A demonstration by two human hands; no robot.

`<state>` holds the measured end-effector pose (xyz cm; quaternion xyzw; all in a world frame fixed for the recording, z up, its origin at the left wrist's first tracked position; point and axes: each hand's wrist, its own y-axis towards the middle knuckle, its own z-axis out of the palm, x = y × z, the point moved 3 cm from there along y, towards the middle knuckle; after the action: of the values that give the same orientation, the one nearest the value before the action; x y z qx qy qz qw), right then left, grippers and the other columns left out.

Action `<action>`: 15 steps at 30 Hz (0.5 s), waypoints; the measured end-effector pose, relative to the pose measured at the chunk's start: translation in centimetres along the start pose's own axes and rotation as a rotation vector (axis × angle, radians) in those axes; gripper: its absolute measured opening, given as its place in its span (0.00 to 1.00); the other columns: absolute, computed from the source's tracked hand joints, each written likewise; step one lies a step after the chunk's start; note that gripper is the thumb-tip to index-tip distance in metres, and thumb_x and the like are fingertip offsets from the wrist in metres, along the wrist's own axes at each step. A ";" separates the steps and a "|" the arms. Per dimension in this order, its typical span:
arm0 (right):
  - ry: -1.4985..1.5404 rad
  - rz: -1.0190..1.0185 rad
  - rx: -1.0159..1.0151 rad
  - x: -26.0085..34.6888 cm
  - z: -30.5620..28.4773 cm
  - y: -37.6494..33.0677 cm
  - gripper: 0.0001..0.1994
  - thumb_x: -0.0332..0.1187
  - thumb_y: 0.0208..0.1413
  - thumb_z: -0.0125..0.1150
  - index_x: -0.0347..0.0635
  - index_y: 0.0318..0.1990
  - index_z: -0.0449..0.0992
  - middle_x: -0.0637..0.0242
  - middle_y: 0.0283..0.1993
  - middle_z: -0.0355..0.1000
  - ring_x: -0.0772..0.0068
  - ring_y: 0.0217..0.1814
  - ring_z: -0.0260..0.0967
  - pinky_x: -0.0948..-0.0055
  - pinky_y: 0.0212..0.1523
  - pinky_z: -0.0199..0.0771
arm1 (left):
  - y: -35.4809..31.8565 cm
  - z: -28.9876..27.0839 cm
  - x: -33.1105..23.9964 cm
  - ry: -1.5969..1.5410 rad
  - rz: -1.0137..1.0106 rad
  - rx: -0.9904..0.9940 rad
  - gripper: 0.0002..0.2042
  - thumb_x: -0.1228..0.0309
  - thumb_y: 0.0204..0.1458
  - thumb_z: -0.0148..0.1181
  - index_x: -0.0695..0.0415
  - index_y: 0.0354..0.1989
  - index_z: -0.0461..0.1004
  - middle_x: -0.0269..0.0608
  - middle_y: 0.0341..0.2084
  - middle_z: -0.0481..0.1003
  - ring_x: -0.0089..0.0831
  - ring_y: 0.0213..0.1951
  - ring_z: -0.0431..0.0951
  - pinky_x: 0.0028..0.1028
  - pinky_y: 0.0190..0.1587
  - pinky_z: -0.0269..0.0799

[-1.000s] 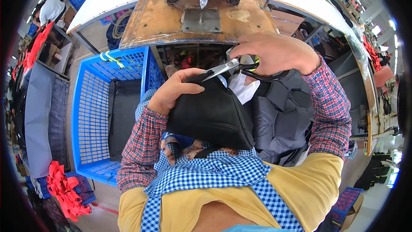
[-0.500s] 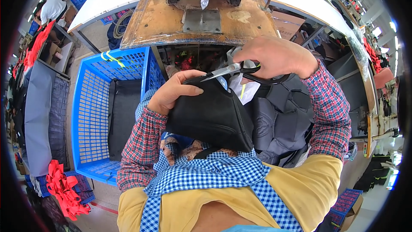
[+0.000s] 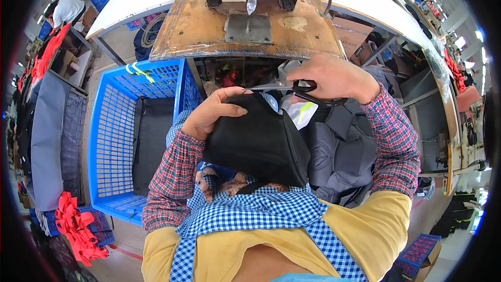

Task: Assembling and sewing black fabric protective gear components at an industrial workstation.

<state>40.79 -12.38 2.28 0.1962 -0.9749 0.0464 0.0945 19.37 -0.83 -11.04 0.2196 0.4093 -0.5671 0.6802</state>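
Note:
A black sewn fabric piece [image 3: 253,138] with stitched edges hangs in front of me, its lower part over my lap. My left hand [image 3: 216,112] pinches its upper left corner between thumb and fingers. In my right hand [image 3: 336,78] is a pair of scissors [image 3: 274,86] with black handles. Their blades lie nearly level and point left, the tips at the edge beside my left fingertips. Whether a thread lies between the blades is too small to tell.
A blue plastic crate [image 3: 112,141] with black flat pieces stands at left. Ahead is a worn wooden work board [image 3: 198,26] carrying a machine. Dark grey padded pieces [image 3: 342,151] are heaped at right. Red strips [image 3: 78,230] hang at lower left.
The scissors have turned from a slant to nearly level, and their blades look closer together. My right hand has shifted slightly with them; my left hand keeps its pinch on the fabric.

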 end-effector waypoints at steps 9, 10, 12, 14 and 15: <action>-0.017 0.002 -0.172 -1.3 1.0 -0.5 0.21 0.42 0.48 0.70 0.45 0.49 0.74 0.60 0.39 0.73 0.51 0.41 0.71 0.59 0.41 0.71 | 0.2 -0.4 0.0 0.007 -0.002 -0.017 0.23 0.83 0.46 0.63 0.62 0.54 0.73 0.37 0.42 0.78 0.24 0.41 0.79 0.24 0.48 0.75; -0.042 0.016 -0.161 -1.3 1.1 -0.5 0.22 0.42 0.48 0.70 0.46 0.49 0.74 0.61 0.41 0.73 0.53 0.42 0.71 0.60 0.43 0.71 | 0.2 -0.4 0.0 0.008 -0.008 -0.011 0.23 0.83 0.46 0.63 0.62 0.54 0.73 0.37 0.42 0.78 0.24 0.41 0.79 0.24 0.48 0.75; -0.011 0.011 -0.134 -1.1 1.2 -0.5 0.22 0.42 0.48 0.70 0.47 0.50 0.74 0.61 0.41 0.73 0.53 0.43 0.71 0.60 0.43 0.71 | 0.3 -0.4 0.1 0.008 -0.017 -0.007 0.23 0.83 0.46 0.63 0.62 0.54 0.72 0.38 0.42 0.78 0.24 0.41 0.79 0.24 0.48 0.75; 0.012 0.022 -0.106 -0.8 1.0 -0.5 0.22 0.43 0.48 0.70 0.47 0.50 0.74 0.61 0.41 0.73 0.53 0.43 0.71 0.59 0.43 0.71 | 0.3 -0.3 0.1 -0.007 -0.020 -0.023 0.23 0.83 0.46 0.63 0.62 0.54 0.72 0.38 0.42 0.78 0.24 0.41 0.79 0.24 0.48 0.75; -0.002 0.014 -0.099 -0.6 0.8 -0.5 0.22 0.43 0.48 0.69 0.47 0.50 0.74 0.61 0.41 0.73 0.53 0.43 0.71 0.59 0.43 0.71 | 0.3 -0.1 0.1 0.000 -0.017 -0.019 0.23 0.83 0.46 0.63 0.62 0.54 0.72 0.38 0.42 0.78 0.24 0.41 0.79 0.24 0.48 0.75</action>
<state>41.41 -12.76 1.39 0.1845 -0.9774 -0.0014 0.1027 19.60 -0.73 -11.29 0.2096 0.4164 -0.5690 0.6775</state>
